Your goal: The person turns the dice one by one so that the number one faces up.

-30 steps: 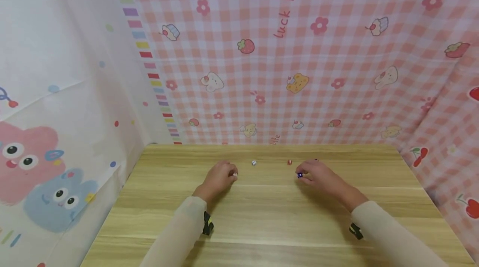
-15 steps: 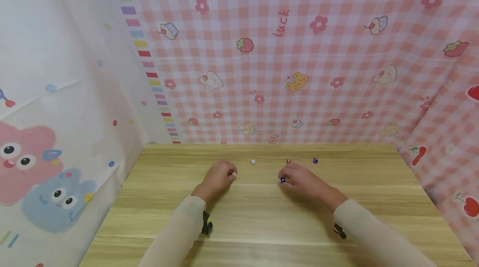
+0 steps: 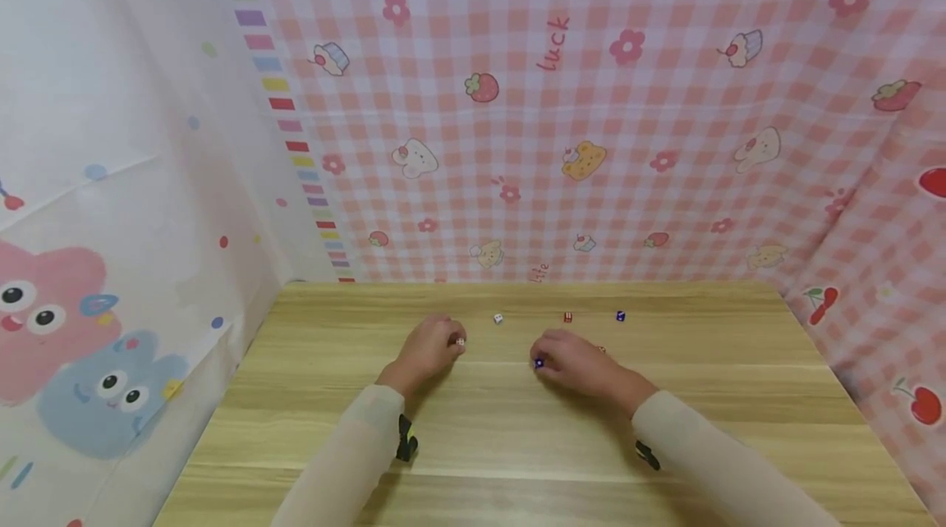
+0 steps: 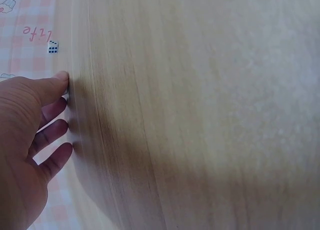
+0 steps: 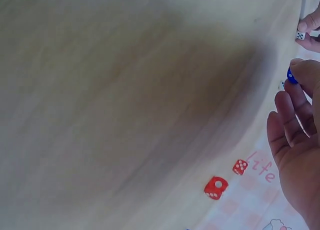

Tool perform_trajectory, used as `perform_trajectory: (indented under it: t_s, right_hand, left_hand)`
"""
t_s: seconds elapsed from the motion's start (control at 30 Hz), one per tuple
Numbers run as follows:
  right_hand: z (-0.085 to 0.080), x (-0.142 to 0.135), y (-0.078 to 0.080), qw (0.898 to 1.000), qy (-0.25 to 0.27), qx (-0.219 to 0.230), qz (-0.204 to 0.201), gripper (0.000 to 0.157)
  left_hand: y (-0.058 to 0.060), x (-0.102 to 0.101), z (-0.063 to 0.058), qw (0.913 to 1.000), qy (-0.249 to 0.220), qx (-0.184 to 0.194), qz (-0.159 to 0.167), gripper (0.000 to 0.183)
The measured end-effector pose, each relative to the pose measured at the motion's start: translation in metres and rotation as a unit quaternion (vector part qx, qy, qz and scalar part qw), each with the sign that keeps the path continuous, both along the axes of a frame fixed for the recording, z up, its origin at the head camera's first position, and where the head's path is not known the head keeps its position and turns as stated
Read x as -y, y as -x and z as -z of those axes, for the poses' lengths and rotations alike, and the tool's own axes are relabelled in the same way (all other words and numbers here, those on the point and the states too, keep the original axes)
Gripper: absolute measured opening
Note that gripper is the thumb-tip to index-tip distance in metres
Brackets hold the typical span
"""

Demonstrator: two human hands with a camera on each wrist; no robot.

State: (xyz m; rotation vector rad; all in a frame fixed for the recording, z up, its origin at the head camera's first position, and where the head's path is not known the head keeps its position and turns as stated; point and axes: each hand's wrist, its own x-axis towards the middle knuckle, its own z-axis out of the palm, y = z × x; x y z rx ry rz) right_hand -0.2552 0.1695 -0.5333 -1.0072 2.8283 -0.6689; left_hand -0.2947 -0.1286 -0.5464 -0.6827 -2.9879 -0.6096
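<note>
A white die [image 3: 460, 341] is pinched between thumb and finger of my left hand [image 3: 427, 353], low over the wooden table. My right hand [image 3: 580, 364] pinches a blue die [image 3: 539, 363] in its fingertips, to the right of the left hand. The right wrist view shows this blue die [image 5: 292, 76] under the thumb tip, the other fingers loosely bent. In the left wrist view the left hand [image 4: 30, 120] hides most of its die. Just behind the right hand, a red die [image 3: 601, 350] is partly covered by it.
Toward the back of the table [image 3: 473, 445] lie another white die [image 3: 498, 318], a second red die [image 3: 567, 317] and a second blue die [image 3: 620, 316], spaced apart in a row. A pink checked cloth [image 3: 517, 116] hangs behind the table's far edge.
My right hand has moved left and a little nearer with the blue die, uncovering the back blue die and part of a red die. The left hand has stayed in place.
</note>
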Motion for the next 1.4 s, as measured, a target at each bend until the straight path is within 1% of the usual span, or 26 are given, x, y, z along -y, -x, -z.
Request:
perform_trajectory:
  t_s: [0.13, 0.23, 0.37, 0.67, 0.93, 1.2, 1.33, 1.4]
  right_hand:
    - [0.003, 0.006, 0.001, 1.000, -0.004, -0.002, -0.007, 0.010]
    - [0.006, 0.008, 0.001, 1.000, -0.012, -0.012, -0.010, 0.009]
    - [0.008, 0.010, 0.001, 1.000, -0.018, -0.019, -0.006, 0.009]
    - [0.012, 0.012, 0.000, 0.999, -0.027, -0.016, 0.004, 0.012]
    - [0.015, 0.013, -0.002, 1.000, -0.024, -0.013, 0.009, 0.012]
    - [0.014, 0.013, -0.003, 0.999, -0.023, -0.021, 0.008, 0.013]
    - [0.012, 0.012, -0.005, 0.999, -0.022, -0.023, 0.009, 0.016]
    - [0.010, 0.010, -0.006, 1.000, -0.020, -0.016, 0.016, 0.019]
  left_hand:
    - [0.001, 0.001, 0.001, 1.0000, 0.004, -0.003, 0.001, 0.006]
    - [0.001, 0.000, 0.001, 1.0000, 0.007, -0.003, -0.001, 0.005]
    - [-0.001, 0.000, -0.001, 1.0000, 0.004, -0.002, 0.000, 0.006]
    - [-0.001, -0.001, -0.004, 1.0000, 0.008, 0.000, 0.001, 0.006]
    - [-0.001, -0.001, -0.003, 0.9999, 0.010, 0.001, -0.001, 0.006]
    - [-0.003, -0.001, -0.003, 1.0000, 0.005, 0.002, 0.000, 0.006]
    - [-0.002, -0.001, -0.003, 1.0000, 0.006, -0.001, 0.000, 0.006]
    - [-0.002, -0.001, -0.002, 1.0000, 0.007, -0.003, 0.001, 0.005]
